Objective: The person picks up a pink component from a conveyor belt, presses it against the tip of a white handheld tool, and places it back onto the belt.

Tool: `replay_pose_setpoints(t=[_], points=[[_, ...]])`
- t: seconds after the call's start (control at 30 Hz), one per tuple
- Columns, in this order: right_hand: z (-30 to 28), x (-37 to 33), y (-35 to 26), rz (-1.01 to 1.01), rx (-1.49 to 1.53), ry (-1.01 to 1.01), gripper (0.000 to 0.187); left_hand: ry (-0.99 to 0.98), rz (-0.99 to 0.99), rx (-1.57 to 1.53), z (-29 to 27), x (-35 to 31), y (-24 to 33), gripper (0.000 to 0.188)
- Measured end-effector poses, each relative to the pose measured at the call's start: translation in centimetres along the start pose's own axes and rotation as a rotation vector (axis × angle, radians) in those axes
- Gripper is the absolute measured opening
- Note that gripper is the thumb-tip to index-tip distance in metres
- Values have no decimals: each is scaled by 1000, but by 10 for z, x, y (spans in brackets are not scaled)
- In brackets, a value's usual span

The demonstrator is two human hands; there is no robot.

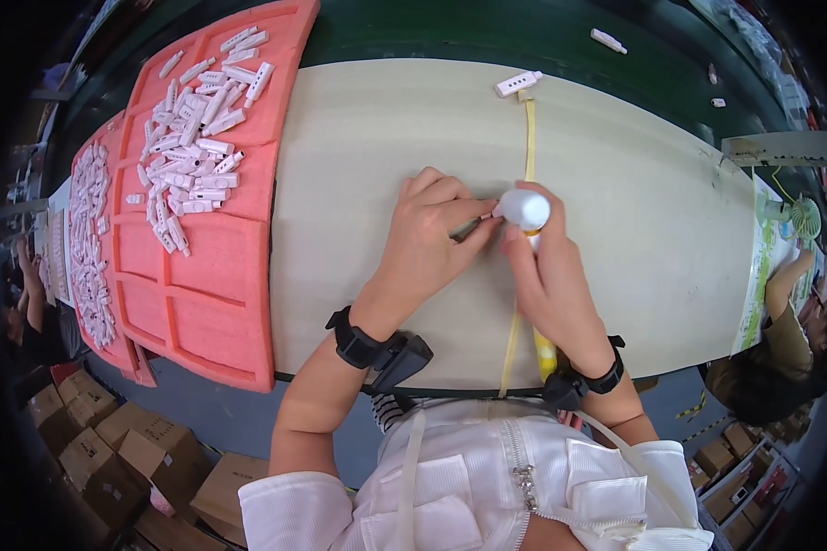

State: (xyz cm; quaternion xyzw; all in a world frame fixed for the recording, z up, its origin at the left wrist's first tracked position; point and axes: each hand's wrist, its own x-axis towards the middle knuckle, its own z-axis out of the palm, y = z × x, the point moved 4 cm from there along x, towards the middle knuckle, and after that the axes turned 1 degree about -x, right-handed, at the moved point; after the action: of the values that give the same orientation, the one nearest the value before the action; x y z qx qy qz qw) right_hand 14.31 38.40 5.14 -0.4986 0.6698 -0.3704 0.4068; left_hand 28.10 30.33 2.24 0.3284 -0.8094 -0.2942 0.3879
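Observation:
My left hand (424, 230) is over the middle of the pale work mat (358, 110), fingertips pinched on a small slim part (467, 228), dark greenish with a pinkish end. Most of that part is hidden by the fingers. Wrapped in my right hand (556, 271) is a white round-topped tool (526, 209) with a yellow band below; its kind does not show. The tool meets the pinkish end of the part, or comes very close to it. Beyond the hands, a white stick-shaped device (518, 84) with a row of dark dots lies at the mat's far edge.
On the left, a pink foam tray (216, 321) carries a heap of white stick-shaped devices (198, 138); a second heap lies farther left. Yellow tape (529, 138) crosses the mat. A small green fan (804, 219) and another person's arm (781, 285) are at right. Cardboard boxes (156, 450) stand lower left.

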Motion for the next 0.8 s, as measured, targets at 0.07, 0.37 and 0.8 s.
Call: replay_pose_setpoints(t=[0.07,0.37,0.8], points=[[-9,3,3,-20,19,77,46,0,-14,-10,-1,1,2,20],[-26,4,3,61,387,188,57,-65,-378,-580,1,-2,13,15],[-16,4,8,-33,309,155,62,-114,-474,-836,11,-12,13,18]])
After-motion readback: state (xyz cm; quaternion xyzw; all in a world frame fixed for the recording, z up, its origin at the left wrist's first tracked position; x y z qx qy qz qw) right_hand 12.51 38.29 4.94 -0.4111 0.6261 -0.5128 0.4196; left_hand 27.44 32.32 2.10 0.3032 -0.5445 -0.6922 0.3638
